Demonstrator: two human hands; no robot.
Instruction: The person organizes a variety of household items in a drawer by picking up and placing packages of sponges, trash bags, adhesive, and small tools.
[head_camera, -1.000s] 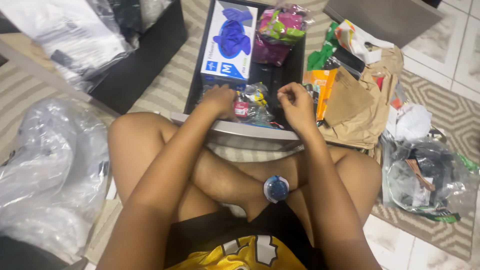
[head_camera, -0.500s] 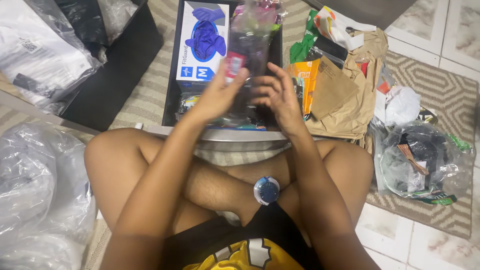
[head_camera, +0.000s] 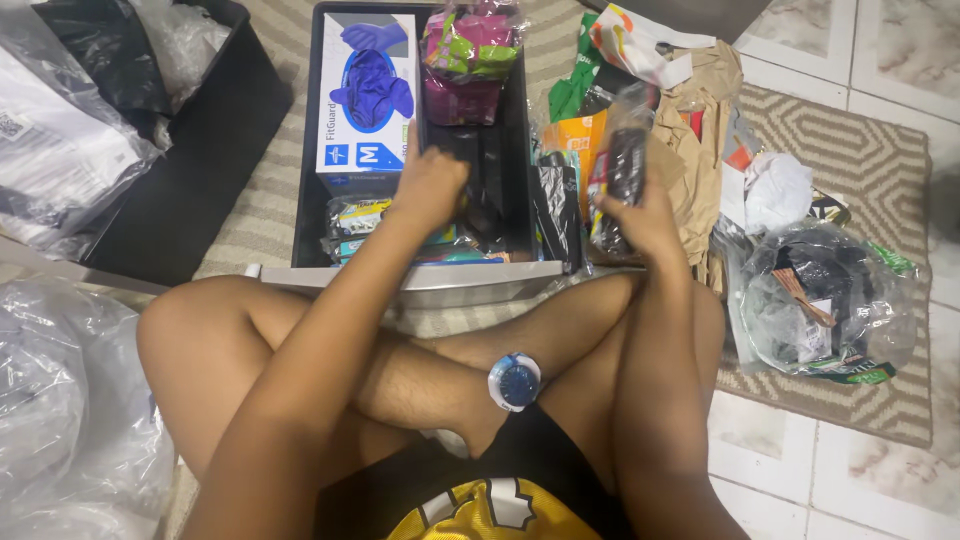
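I sit cross-legged in front of a black drawer (head_camera: 305, 180) with a grey front lip. My left hand (head_camera: 430, 185) reaches down into its middle, onto dark packets; its fingertips are hidden, so its grip is unclear. My right hand (head_camera: 645, 220) is out past the drawer's right side, shut on a clear plastic bag with a dark item and a red strip inside (head_camera: 622, 165). A white-and-blue glove box (head_camera: 368, 90) lies at the drawer's back left. A pink and green packet (head_camera: 470, 60) lies at the back right.
Brown paper bags and colourful wrappers (head_camera: 700, 130) are piled right of the drawer. A clear bag of dark items (head_camera: 820, 300) lies on the patterned rug. A black bin (head_camera: 190, 150) and clear plastic bags (head_camera: 60, 400) are on the left. A round blue device (head_camera: 515, 382) is on my leg.
Both hands held the clear bag up over the drawer. My right hand has now carried it to the right side, and my left hand has dropped back into the drawer.
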